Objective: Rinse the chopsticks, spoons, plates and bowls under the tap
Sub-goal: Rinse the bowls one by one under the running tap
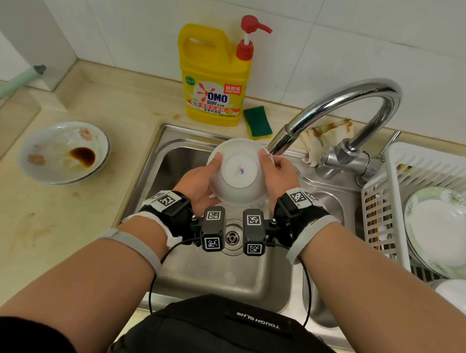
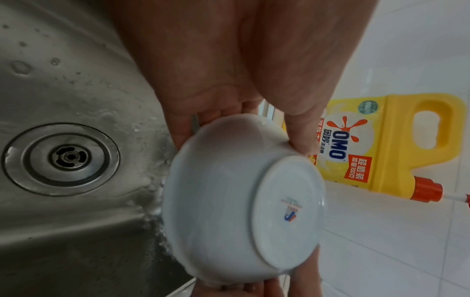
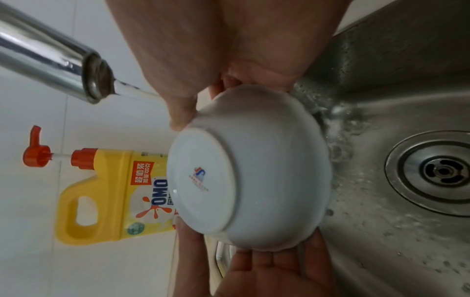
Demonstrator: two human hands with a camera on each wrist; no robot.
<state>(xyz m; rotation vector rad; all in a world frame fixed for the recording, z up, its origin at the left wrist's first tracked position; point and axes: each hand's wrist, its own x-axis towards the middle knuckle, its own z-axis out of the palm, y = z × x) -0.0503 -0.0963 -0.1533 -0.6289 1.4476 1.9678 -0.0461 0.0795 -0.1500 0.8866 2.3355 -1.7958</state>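
Note:
A white bowl [image 1: 238, 174] [image 2: 241, 201] [image 3: 254, 170] is held over the sink [image 1: 208, 272], tilted with its foot ring and logo facing me. My left hand [image 1: 200, 182] [image 2: 229, 80] grips its left side, thumb on the outer wall and fingers under the rim. My right hand [image 1: 278, 172] [image 3: 229, 50] grips the right side the same way. The tap [image 1: 338, 101] spout [image 3: 50, 60] ends just above my right thumb. A thin stream runs from it onto the thumb and bowl. Water splashes below into the sink.
Stacked dirty plates [image 1: 63, 151] with a brown sauce stain lie on the counter at left. At right, a white dish rack [image 1: 387, 198] holds clean plates [image 1: 445, 230] and chopsticks [image 1: 371, 210]. A yellow detergent bottle [image 1: 212, 78], a sponge [image 1: 257, 122] and a stained cloth [image 1: 325, 138] sit behind the sink.

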